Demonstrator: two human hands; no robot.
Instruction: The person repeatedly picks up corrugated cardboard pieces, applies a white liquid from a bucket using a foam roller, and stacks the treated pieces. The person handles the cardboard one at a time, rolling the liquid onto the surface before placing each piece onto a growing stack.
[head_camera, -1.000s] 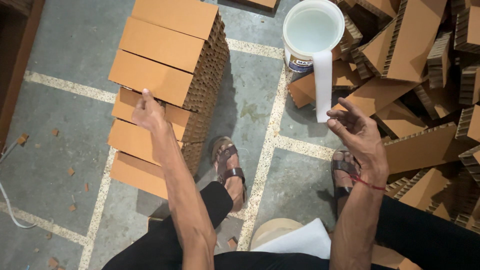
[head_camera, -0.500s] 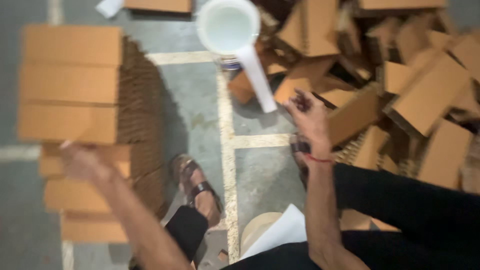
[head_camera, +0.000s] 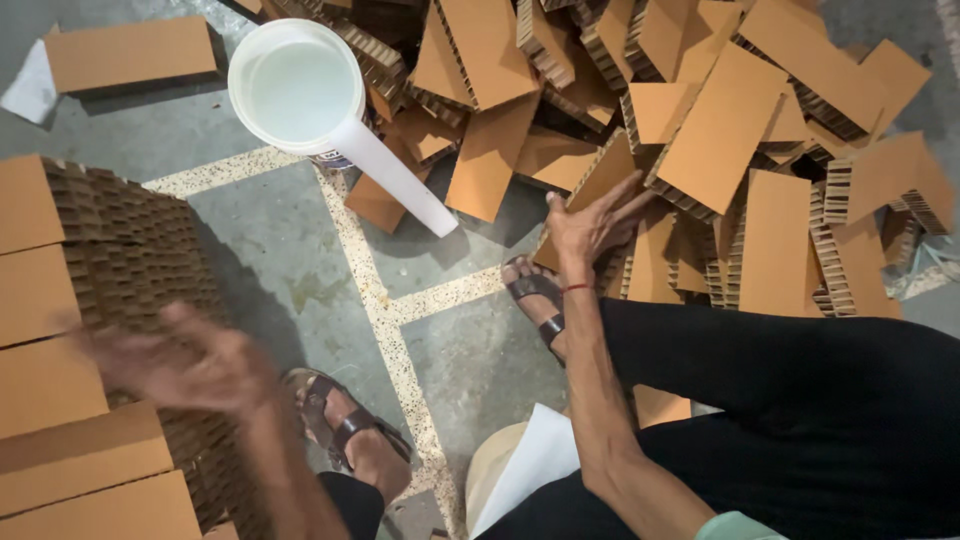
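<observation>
Right hand (head_camera: 590, 225): fingers spread flat, palm down on a brown honeycomb cardboard piece (head_camera: 610, 180) at the near edge of the loose heap; grip released, nothing clasped; red thread at the wrist.
Left hand (head_camera: 185, 360): motion-blurred, fingers apart, over the side of the stacked boards; grip looks released, but the blur hides whether it touches the stack.
Cardboard piece under right hand: lies on the floor just beyond the right foot, partly overlapped by neighbouring pieces.
Loose heap (head_camera: 720, 130): many cut honeycomb cardboard rectangles, tumbled at all angles, fills the upper right of the view.
Stack (head_camera: 70, 300): neat pile of the same boards at left, honeycomb edges facing the person.
Bucket (head_camera: 295, 85): white, round, pale liquid inside, standing on the floor between stack and heap; a white strip (head_camera: 400, 180) slants from its rim down toward the floor.
Single board (head_camera: 130, 52): flat on the floor, upper left, apart from the rest.
Floor (head_camera: 300, 270): grey slabs with pale speckled joints.
Feet: brown sandals, left (head_camera: 340, 420) near the stack, right (head_camera: 535, 295) just beside the right hand.
Lap: black trousers (head_camera: 800, 400); a white sheet (head_camera: 530, 465) rests at the near edge.
</observation>
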